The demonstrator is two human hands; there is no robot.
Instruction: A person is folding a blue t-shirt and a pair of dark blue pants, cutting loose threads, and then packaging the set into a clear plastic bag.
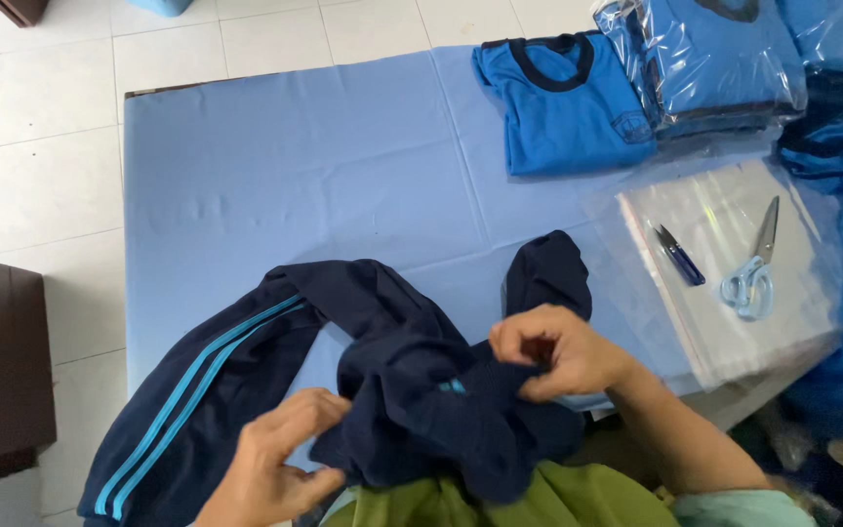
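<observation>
At the near edge of the bench [246,166], both hands grip bunched navy track pants [412,410]: left hand [270,464] and right hand [553,351] each pinch fabric. Beyond lie a folded blue shirt [563,112], scissors [753,268] and a thread snipper [680,256] on plastic bags [724,342].

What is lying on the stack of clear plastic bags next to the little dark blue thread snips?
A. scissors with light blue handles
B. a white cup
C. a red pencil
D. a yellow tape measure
A: a pair of scissors with light blue handles lies on the stack of clear plastic bags, right beside the small dark blue thread snips.
</observation>
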